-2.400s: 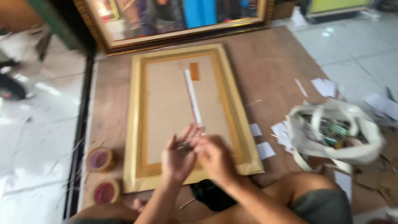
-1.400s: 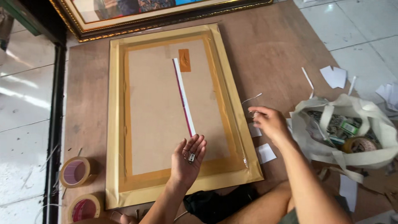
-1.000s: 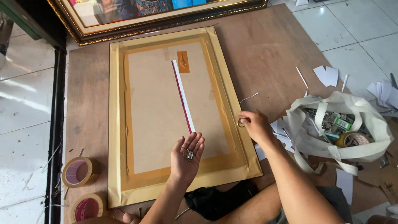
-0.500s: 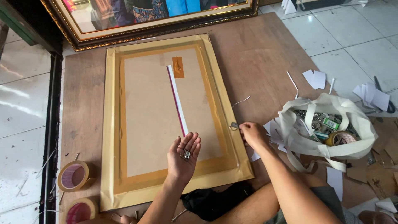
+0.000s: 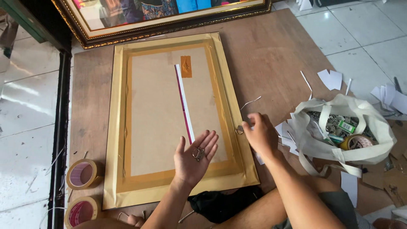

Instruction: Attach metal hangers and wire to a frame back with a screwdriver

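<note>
My left hand [image 5: 196,157] lies palm-up and open over the gold frame [image 5: 169,114], small metal hangers [image 5: 198,153] resting on it. My right hand [image 5: 260,135] pinches another hanger [image 5: 240,129] on the frame's right edge.

On my open left hand [image 5: 193,159] lies a small metal hanger [image 5: 198,153], dull grey, resting at the base of the fingers. Under those fingers I see the frame backing [image 5: 157,123]: matt brown board, edged with smooth, slightly glossy tan tape. My right hand [image 5: 260,135] pinches a second metal ring [image 5: 240,129] at the fingertips, on the gold frame rim [image 5: 248,163]. Beyond the right fingers sits a cream cloth bag [image 5: 360,144]
</note>
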